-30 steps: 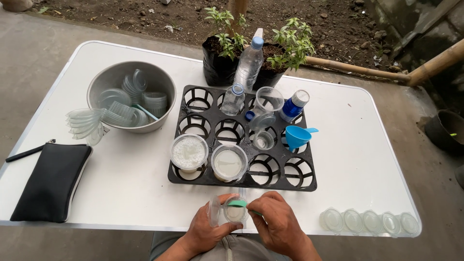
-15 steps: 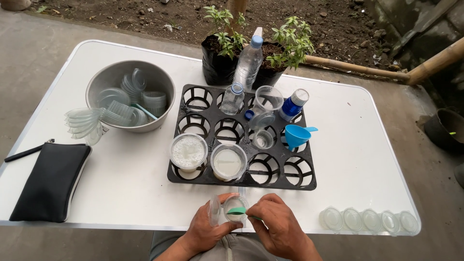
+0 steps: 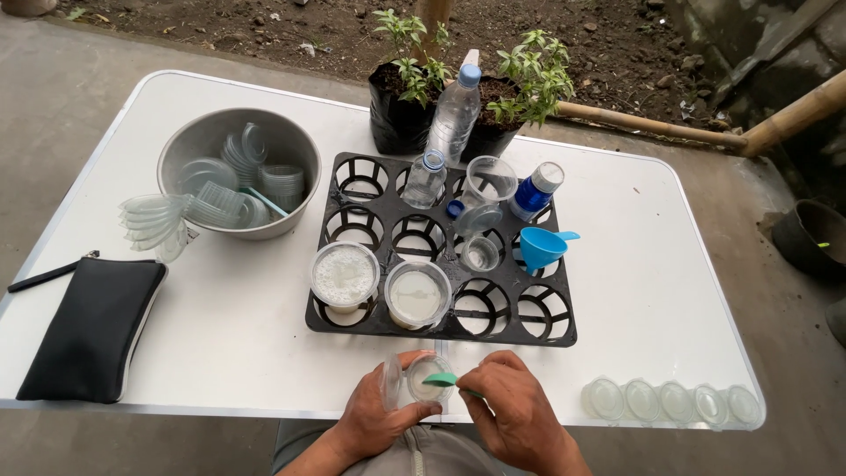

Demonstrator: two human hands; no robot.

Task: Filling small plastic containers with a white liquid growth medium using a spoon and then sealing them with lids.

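Your left hand (image 3: pixel 374 414) grips a small clear cup (image 3: pixel 426 379) at six o'clock on the tabletop (image 3: pixel 617 291); your right hand (image 3: pixel 515 410) pinches a green spoon (image 3: pixel 441 380) over it. You seem mid-scoop; next, keep the cup level.

My right grip (image 3: pixel 515 410) hides the handle of the small green spoon (image 3: pixel 439 380). Both my wrists are cut off at the bottom edge. Far right, a dark round pot (image 3: pixel 811 238) is cropped.
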